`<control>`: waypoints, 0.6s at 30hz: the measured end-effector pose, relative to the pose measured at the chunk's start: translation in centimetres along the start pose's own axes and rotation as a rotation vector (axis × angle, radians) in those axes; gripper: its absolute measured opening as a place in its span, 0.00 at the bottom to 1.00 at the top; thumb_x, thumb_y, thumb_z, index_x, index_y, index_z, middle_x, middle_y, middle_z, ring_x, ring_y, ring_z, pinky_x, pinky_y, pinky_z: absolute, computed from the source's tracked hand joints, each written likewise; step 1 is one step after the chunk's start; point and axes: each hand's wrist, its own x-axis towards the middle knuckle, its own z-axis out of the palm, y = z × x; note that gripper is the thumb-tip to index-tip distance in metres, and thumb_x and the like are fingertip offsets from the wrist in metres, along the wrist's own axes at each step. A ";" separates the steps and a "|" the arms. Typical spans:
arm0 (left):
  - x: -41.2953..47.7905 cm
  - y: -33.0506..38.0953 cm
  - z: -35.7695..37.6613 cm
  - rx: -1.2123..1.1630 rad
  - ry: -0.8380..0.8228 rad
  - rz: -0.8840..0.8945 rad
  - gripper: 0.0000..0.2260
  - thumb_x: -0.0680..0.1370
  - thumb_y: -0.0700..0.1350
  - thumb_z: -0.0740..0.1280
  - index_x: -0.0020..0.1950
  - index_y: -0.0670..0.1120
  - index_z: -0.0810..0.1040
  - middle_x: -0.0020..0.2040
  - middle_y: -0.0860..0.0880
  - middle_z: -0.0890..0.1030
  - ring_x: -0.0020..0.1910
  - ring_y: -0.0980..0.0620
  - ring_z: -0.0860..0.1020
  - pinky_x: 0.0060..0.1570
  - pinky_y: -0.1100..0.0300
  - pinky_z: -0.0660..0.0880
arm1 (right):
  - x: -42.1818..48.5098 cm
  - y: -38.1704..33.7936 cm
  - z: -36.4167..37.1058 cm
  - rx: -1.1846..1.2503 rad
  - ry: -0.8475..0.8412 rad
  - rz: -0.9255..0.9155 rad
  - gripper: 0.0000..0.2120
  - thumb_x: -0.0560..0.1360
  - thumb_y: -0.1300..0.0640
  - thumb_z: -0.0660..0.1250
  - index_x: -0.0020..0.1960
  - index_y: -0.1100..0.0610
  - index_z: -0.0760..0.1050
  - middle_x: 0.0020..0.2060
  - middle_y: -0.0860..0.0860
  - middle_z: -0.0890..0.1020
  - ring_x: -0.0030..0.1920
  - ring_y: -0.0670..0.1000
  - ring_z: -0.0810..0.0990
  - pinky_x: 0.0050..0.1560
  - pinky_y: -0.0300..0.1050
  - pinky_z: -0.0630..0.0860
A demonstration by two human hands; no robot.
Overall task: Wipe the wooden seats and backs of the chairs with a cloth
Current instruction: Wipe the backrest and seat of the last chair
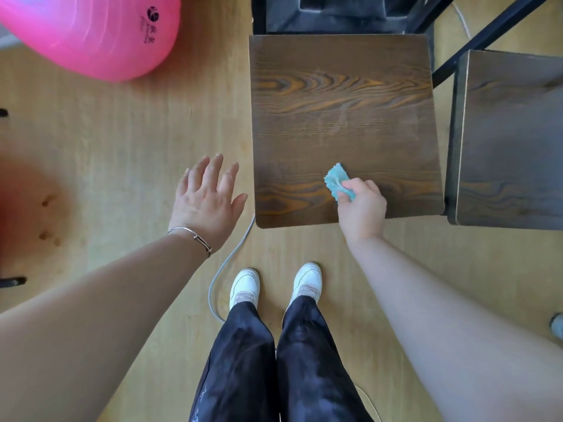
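Observation:
A dark brown wooden chair seat [341, 117] fills the upper middle of the head view, seen from above. My right hand [362, 208] grips a small teal cloth [336, 181] and holds it against the seat near its front edge. My left hand [207, 199] hovers open with spread fingers over the floor, just left of the seat and apart from it. A silver bracelet sits on that wrist. A second wooden chair seat [511, 141] stands right beside the first, at the right edge.
A pink exercise ball [97, 35] lies on the wooden floor at top left. A grey cable [225, 269] runs over the floor from the seat's front left corner past my white shoes [275, 284]. Black metal frame bars [475, 41] cross at top right.

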 end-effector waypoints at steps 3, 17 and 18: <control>-0.9 -0.6 -0.2 0.005 -0.017 0.012 0.28 0.80 0.59 0.50 0.77 0.49 0.58 0.78 0.45 0.57 0.76 0.42 0.54 0.72 0.44 0.56 | -1.4 -2.6 2.3 -0.002 -0.064 -0.114 0.09 0.74 0.64 0.69 0.54 0.58 0.81 0.48 0.53 0.79 0.47 0.56 0.79 0.46 0.44 0.75; -3.7 -3.9 -1.0 0.025 0.066 0.012 0.26 0.80 0.57 0.56 0.74 0.46 0.65 0.75 0.42 0.64 0.73 0.39 0.61 0.70 0.42 0.60 | -11.8 -6.3 7.3 -0.170 -0.631 -0.334 0.11 0.73 0.62 0.65 0.52 0.54 0.81 0.46 0.50 0.76 0.51 0.56 0.78 0.42 0.42 0.69; -4.0 -4.0 -1.5 0.033 0.069 0.020 0.26 0.79 0.57 0.56 0.74 0.46 0.65 0.75 0.42 0.64 0.73 0.39 0.61 0.70 0.42 0.60 | -12.8 -5.9 6.6 -0.166 -0.602 -0.341 0.12 0.73 0.63 0.65 0.54 0.55 0.82 0.48 0.51 0.77 0.51 0.56 0.78 0.44 0.42 0.71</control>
